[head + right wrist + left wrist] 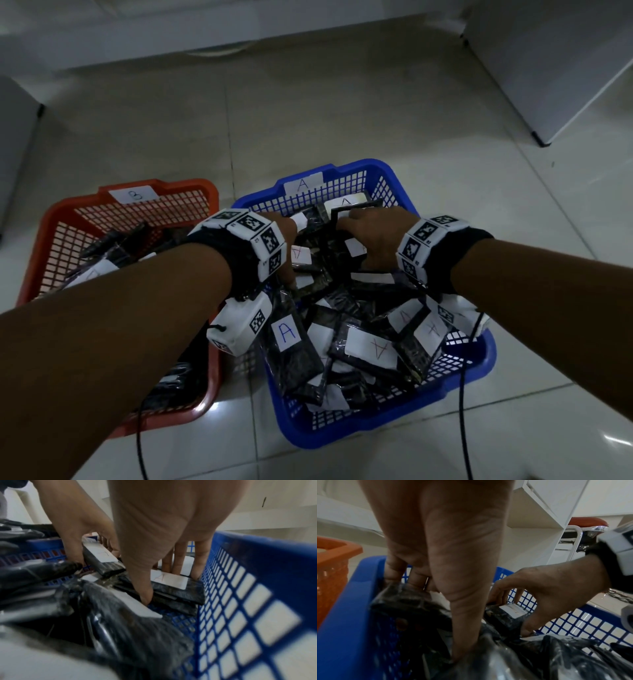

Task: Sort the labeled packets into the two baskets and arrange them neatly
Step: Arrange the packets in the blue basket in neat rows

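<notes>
The tiled floor (pixel 308 113) fills the upper half of the head view, and on it stand two mesh baskets side by side: the blue basket (pixel 479 363), tagged A on its far rim, at centre right of the frame, and the red basket (pixel 44 233), tagged B, at left. Both hold black packets with white labels; the blue one is heaped with them lying at all angles, most labels reading A. Both arms reach into the far half of the blue basket. The right hand (pixel 373 236) is curled over a small stack of packets (pixel 178 588) lying flat in the far right corner, fingers straight down against the mesh wall and thumb pushed in at the stack's near edge — it grasps the stack, as best the right wrist view shows. The left hand (pixel 284 236) sits just left of it and pinches one tilted packet (pixel 102 559) between thumb and fingers, its label up. That packet's long axis runs roughly toward the far wall, about parallel to the stack's. So the coming move likely turns on a short shift rightward: the left hand's packet lies just beside the stack and needs levelling to sit flat on it, while the loose heap (pixel 359 342) in the lower part of the basket awaits tidying.
</notes>
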Motion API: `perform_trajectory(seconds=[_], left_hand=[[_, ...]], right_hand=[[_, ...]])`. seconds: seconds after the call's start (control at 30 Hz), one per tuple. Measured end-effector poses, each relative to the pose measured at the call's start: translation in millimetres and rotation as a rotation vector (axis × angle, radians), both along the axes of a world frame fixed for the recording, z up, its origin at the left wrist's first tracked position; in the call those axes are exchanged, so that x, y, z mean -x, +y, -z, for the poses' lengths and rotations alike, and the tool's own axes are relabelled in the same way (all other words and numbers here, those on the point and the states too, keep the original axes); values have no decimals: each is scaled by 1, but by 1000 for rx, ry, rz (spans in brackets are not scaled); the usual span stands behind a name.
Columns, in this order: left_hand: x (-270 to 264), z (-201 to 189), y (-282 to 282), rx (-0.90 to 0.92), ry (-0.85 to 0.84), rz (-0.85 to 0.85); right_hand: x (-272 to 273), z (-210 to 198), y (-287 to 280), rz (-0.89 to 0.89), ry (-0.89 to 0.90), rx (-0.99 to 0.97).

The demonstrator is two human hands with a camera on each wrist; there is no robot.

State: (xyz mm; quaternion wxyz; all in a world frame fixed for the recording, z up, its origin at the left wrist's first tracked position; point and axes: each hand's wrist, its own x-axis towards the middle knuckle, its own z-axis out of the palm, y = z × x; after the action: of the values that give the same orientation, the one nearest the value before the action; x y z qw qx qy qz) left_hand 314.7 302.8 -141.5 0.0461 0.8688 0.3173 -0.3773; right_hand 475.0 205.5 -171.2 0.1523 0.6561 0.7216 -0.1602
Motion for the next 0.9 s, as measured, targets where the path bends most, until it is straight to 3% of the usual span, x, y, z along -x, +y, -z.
perform_trajectory(seconds=[0.13,0.27,0.47,0.63,0.9], left_hand=[[-1,2,4,33,-59,49],[1,1,5,9,-215,44],[7,5,0,-44,-237,48],[7,4,1,-41,-213,62],[12,7,-2,-132,-264,114]], right_hand=[[-2,0,-4,32,36,-44],[-8,-16,6,224,208,-179],[-18,-12,28,175,72,-98],[-17,-19,37,252,180,-40],[-21,-30,36,285,194,-215]])
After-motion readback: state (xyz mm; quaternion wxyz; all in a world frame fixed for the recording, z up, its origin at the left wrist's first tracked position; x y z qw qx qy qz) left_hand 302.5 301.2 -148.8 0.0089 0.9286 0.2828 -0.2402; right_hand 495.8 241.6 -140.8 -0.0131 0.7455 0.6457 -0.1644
